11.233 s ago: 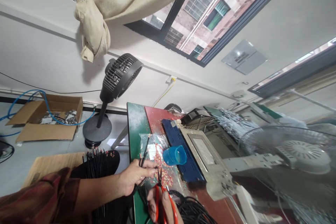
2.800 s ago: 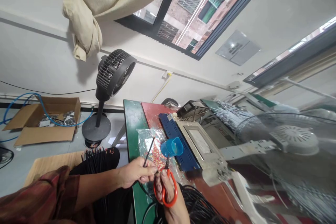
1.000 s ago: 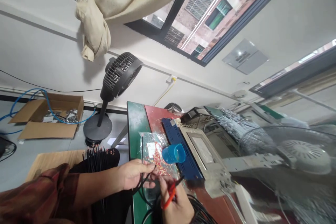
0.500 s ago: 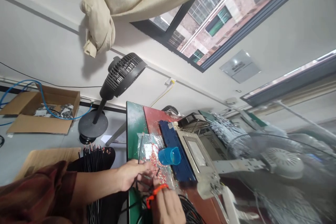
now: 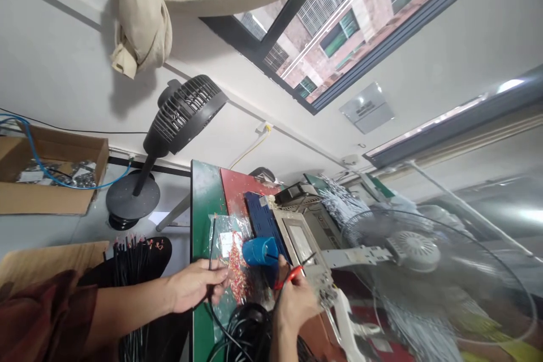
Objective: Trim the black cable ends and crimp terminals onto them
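My left hand [image 5: 199, 285] is closed around a thin black cable [image 5: 212, 249], whose upper end stands up past the thumb. The rest of the cable drops toward a black cable coil [image 5: 250, 322] on the table. My right hand [image 5: 294, 300], to the right, is wrapped around an orange-handled tool [image 5: 292, 276]; its kind is partly hidden by the fingers. Beside the right fingertips lies a blue cup [image 5: 257, 251] on its side, with a short dark piece at its mouth. Under and between the hands is a clear plastic bag [image 5: 216, 229] with small red and whitish bits [image 5: 237, 280].
A dark blue panel [image 5: 258, 218] and a beige machine [image 5: 292, 220] stand behind the cup. A caged fan [image 5: 416, 249] is at the right. A bundle of black cables [image 5: 133, 254] rests at my lap. A floor fan [image 5: 182, 113] and cardboard box [image 5: 55, 198] are left.
My right hand has moved away from my left, to the right and up beside the blue cup, taking the orange-handled tool along. The left hand keeps the cable. The view has shifted slightly.
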{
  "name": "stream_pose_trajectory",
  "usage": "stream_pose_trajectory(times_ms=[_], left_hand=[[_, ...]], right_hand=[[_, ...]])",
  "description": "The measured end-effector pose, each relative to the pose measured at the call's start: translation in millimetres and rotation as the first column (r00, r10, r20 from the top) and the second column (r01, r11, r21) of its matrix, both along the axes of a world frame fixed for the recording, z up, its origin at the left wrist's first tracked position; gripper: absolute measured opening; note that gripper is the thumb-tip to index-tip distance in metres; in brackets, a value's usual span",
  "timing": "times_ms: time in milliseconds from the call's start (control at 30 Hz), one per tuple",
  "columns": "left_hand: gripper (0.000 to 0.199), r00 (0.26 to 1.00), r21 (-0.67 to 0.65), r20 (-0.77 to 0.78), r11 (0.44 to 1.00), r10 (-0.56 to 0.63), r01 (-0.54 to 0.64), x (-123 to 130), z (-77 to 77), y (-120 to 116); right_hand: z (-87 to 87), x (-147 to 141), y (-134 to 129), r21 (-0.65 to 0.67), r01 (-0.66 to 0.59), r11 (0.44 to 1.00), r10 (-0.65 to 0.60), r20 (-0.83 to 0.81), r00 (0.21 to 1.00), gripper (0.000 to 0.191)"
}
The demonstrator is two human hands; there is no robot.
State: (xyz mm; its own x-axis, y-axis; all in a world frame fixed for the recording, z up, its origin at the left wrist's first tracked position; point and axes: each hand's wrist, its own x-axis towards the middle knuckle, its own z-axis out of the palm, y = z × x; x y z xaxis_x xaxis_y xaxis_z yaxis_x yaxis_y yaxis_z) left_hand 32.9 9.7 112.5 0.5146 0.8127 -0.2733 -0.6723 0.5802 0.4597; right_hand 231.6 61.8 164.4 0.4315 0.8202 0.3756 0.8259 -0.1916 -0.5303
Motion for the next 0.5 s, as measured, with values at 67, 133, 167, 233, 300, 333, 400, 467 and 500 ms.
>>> stream_pose_trajectory(times_ms=[67,133,167,233,300,333,400,467,500], left_hand=[[0.036,0.998,0.012,-0.056,1.0,-0.022,0.023,-1.1,-2.5,-0.1],[0.039,0.996,0.023,-0.063,0.998,-0.059,0.061,-1.7,-3.8,0.7],[0.04,0.996,0.029,-0.054,0.997,-0.074,0.075,-1.7,-4.1,1.4],[0.039,0.996,0.04,-0.032,0.995,-0.085,0.086,-1.2,-4.6,3.3],[0.038,0.997,0.045,-0.021,0.996,-0.081,0.082,-0.1,-5.9,5.7],[0.037,0.997,0.053,-0.016,0.995,-0.079,0.08,0.6,-7.0,7.1],[0.034,0.997,0.081,-0.002,0.994,-0.079,0.079,2.3,-10.0,9.8],[0.031,0.997,0.107,0.019,0.991,-0.081,0.079,4.2,-13.5,12.5],[0.031,0.996,0.11,0.028,0.991,-0.084,0.08,5.3,-15.1,13.9]], right_hand=[[-4.2,-2.5,2.5,-0.044,0.057,0.997,-0.057,0.02,0.998,0.047],[-5.4,-4.8,3.4,-0.067,0.064,0.996,-0.063,0.023,0.998,0.046],[-5.4,-5.5,3.5,-0.074,0.062,0.995,-0.061,0.022,0.998,0.046],[-5.0,-6.1,3.5,-0.086,0.046,0.995,-0.046,0.01,0.999,0.046],[-5.0,-5.7,3.3,-0.095,0.016,0.995,-0.018,-0.019,1.0,0.048],[-5.0,-5.5,3.2,-0.099,-0.002,0.995,-0.002,-0.038,0.999,0.049],[-5.0,-4.9,2.8,-0.106,-0.039,0.994,0.031,-0.078,0.996,0.051],[-4.5,-4.6,2.5,-0.111,-0.075,0.991,0.062,-0.117,0.991,0.052],[-4.1,-4.5,2.4,-0.113,-0.092,0.989,0.076,-0.135,0.988,0.052]])
